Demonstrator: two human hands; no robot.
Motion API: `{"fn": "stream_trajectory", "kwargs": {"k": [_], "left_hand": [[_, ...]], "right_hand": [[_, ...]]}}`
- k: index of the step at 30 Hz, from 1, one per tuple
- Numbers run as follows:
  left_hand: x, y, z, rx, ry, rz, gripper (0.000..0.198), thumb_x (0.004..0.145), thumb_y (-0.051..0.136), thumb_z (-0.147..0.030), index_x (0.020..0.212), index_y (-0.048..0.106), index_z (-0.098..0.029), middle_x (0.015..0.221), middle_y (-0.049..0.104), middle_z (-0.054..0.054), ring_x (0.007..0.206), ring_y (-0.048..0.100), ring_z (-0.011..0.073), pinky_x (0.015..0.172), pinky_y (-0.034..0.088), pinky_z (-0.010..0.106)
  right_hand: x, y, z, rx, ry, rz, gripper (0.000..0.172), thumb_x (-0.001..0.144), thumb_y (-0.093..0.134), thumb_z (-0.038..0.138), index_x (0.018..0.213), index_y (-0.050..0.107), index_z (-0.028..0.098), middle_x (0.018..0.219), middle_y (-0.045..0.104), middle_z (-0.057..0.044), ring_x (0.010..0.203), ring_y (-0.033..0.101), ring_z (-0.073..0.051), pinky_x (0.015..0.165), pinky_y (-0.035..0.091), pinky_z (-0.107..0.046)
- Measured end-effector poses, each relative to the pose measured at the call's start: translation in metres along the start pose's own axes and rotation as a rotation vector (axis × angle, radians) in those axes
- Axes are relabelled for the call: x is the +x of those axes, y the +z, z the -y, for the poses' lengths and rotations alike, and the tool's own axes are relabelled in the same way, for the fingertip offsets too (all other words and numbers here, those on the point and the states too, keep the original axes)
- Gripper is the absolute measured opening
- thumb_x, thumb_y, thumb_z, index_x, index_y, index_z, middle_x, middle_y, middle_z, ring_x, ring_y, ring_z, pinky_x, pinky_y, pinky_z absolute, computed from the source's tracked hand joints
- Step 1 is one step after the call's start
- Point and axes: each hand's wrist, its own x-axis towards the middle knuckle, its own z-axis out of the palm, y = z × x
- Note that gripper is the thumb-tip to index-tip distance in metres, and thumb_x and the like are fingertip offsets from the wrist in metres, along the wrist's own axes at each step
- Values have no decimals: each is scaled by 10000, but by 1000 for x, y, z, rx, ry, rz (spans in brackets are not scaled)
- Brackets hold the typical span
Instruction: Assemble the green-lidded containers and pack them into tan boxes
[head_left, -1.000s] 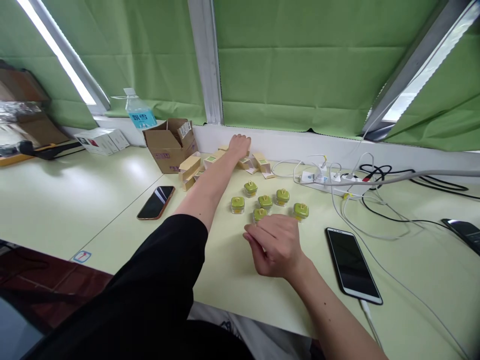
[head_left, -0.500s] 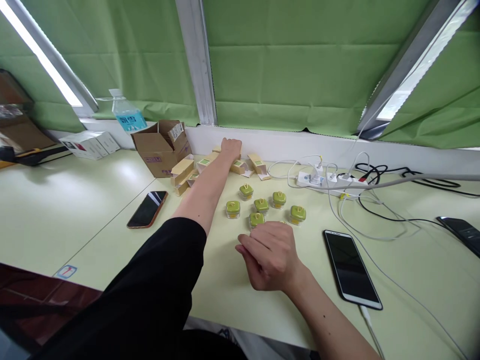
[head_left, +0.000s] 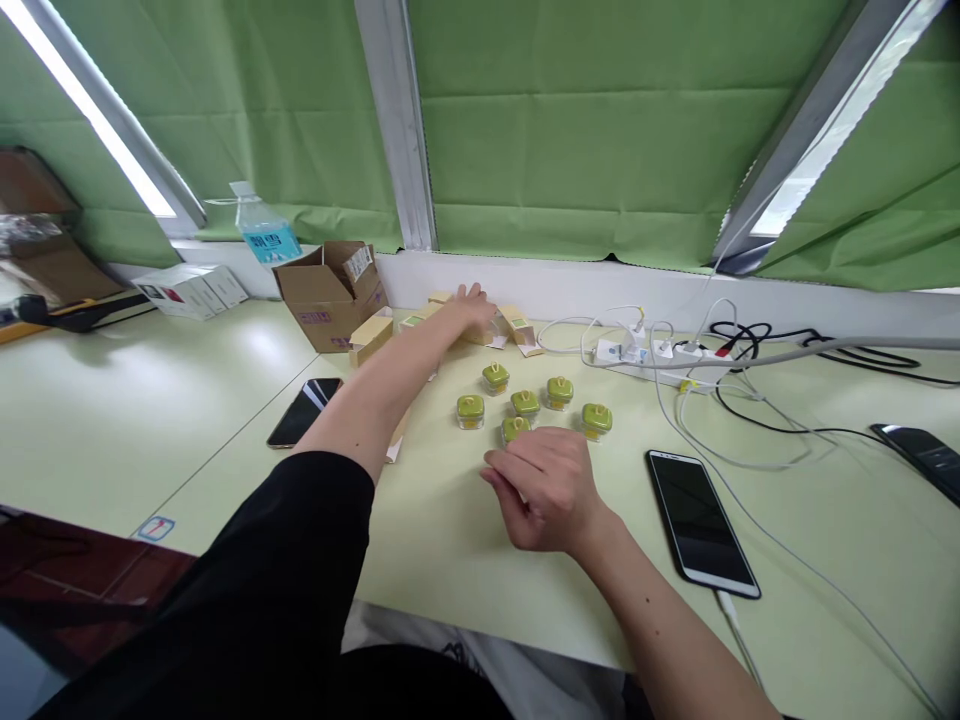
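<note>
Left hand (head_left: 469, 305) laid open on the cartons (head_left: 517, 325) by the wall, nothing gripped; right hand (head_left: 547, 490) half-curled at the green-lidded jars (head_left: 559, 390) mid-bench (head_left: 450, 540), contents not discernible; jars could be toppled if the left forearm is drawn back carelessly.

At ten o'clock, the water bottle (head_left: 264, 232) wears a blue label with white characters, too small to read. The purple print on the cardboard box (head_left: 327, 298) beside it is also illegible.
</note>
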Motion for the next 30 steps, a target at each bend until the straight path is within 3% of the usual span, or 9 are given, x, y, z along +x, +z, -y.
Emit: {"fn": "stream_trajectory", "kwargs": {"k": [4, 7, 10, 12, 16, 19, 23, 26, 30], "left_hand": [[-37, 2, -13, 114, 37, -10, 432, 821, 826, -313, 1227, 813, -167, 1346, 752, 236, 1468, 507, 467, 1243, 343, 624], [-70, -8, -18, 147, 73, -117, 473, 893, 752, -242, 1358, 748, -151, 1396, 715, 238, 1469, 489, 440, 1221, 353, 585], [-113, -18, -24, 74, 177, -432, 525, 940, 582, -93, 1451, 679, -167, 1477, 686, 221, 1447, 513, 405, 1184, 379, 574], [-145, -20, -30, -50, 231, -622, 519, 978, 523, -83, 1463, 660, -206, 1561, 652, 200, 1489, 497, 394, 1209, 364, 593], [-206, -7, -40, -105, 312, -854, 411, 1046, 527, -149, 1351, 703, -359, 1534, 700, 94, 1416, 572, 353, 1181, 406, 610], [-237, 8, -46, -17, 441, -994, 471, 1034, 595, -135, 1373, 712, -440, 1482, 732, 64, 1318, 628, 322, 1106, 455, 556], [-255, 18, -58, 92, 576, -1082, 610, 1022, 657, -101, 1488, 684, -494, 1470, 727, 52, 1313, 635, 266, 1101, 467, 461], [-260, 20, -68, 80, 618, -1131, 542, 1045, 684, -124, 1460, 718, -471, 1414, 728, 50, 1295, 636, 234, 1106, 466, 420], [-263, 23, -76, -2, 647, -1134, 484, 1055, 653, -86, 1376, 754, -434, 1392, 720, 49, 1244, 656, 218, 1061, 524, 409]], "right_hand": [[-2, 1, -9, -18, 10, -31, 300, 1021, 608, 186, 726, 636, 229, 594, 548, 6, 552, 417, -155, 574, 273, -352], [-2, 0, -16, -8, 46, -90, 299, 1017, 608, 173, 727, 661, 226, 577, 571, 4, 536, 451, -152, 563, 295, -345], [-1, -4, -21, 7, 98, -206, 296, 1026, 601, 162, 750, 684, 228, 551, 546, 13, 513, 447, -149, 540, 320, -335], [1, -8, -23, 31, 139, -325, 243, 1038, 607, 160, 837, 727, 223, 600, 596, 3, 530, 485, -153, 549, 372, -330], [3, -13, -30, 110, 404, -521, 140, 1082, 634, 276, 1087, 767, 232, 763, 649, -19, 645, 585, -182, 603, 480, -330], [4, -10, -36, 334, 605, -457, 343, 1069, 695, 469, 1348, 675, 270, 1013, 690, -57, 867, 705, -222, 666, 578, -325], [4, -1, -37, 735, 686, -253, 694, 982, 785, 678, 1529, 503, 359, 1346, 667, -99, 1064, 741, -248, 883, 669, -406], [3, 8, -35, 912, 730, -219, 756, 915, 868, 685, 1493, 495, 370, 1388, 664, -95, 1078, 740, -248, 934, 668, -431], [1, 16, -36, 987, 807, -213, 773, 840, 942, 670, 1409, 515, 366, 1319, 695, -67, 973, 732, -216, 838, 650, -383]]}}
